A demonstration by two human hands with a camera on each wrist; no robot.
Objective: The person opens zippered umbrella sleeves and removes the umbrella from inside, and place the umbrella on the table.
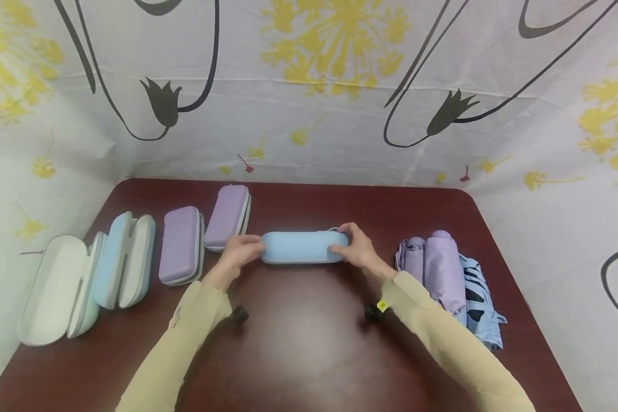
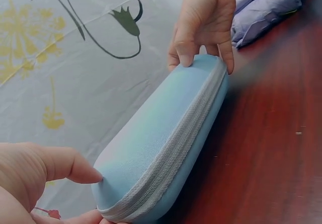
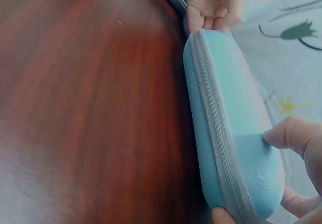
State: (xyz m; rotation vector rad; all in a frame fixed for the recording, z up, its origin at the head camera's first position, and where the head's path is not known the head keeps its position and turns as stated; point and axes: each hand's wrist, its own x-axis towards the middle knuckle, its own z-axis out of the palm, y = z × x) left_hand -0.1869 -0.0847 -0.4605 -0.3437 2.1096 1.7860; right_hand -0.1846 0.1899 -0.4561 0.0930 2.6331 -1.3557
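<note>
A light blue zippered hard case [image 1: 298, 248], long with rounded ends, lies crosswise between my two hands near the middle of the table. My left hand [image 1: 241, 252] grips its left end, the thumb pressed on the top edge in the left wrist view. At the other end my right hand [image 1: 357, 247] holds it, thumb on top and fingers round the end. A grey zipper [image 2: 176, 143] runs along the case's side, and its two halves sit together there. In the right wrist view the case [image 3: 239, 113] stays close over the dark red table.
Two purple zippered cases [image 1: 181, 245] stand left of my left hand. Beyond them lie an open blue case [image 1: 114, 260] and an open pale green case [image 1: 54, 292]. At right are folded purple umbrellas [image 1: 444, 269] and a blue patterned one [image 1: 481, 309]. A patterned curtain [image 1: 309, 114] backs the table.
</note>
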